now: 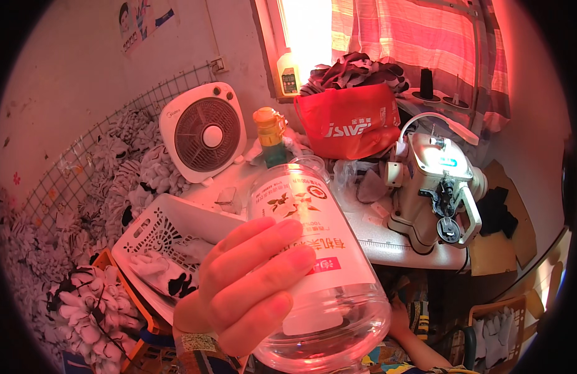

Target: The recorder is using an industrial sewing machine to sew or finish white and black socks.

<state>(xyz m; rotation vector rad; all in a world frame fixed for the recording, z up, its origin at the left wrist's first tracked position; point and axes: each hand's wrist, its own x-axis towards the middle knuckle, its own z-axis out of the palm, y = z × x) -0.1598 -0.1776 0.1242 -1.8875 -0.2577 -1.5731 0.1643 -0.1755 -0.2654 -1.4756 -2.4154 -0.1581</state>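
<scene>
My left hand point(257, 280) is wrapped round a large clear plastic bottle point(344, 324) with a pale printed label, held up close in front of me. The bottle tilts, its neck pointing away and its broad base towards me. Some clear liquid seems to lie inside. Lower down, behind the bottle's right side, my right hand point(398, 318) rests near my lap; its fingers are hidden. Beyond the bottle stands a sewing machine point(435, 193) with a lit lamp, on a white table point(376, 234).
A box fan point(207, 134), a drinking bottle with a yellow top point(270, 134) and a red bag point(348, 121) stuffed with gloves stand at the back. Leftward are a white basket point(160, 230) and a heap of gloves point(92, 311). A crate point(497, 336) holds more gloves at right.
</scene>
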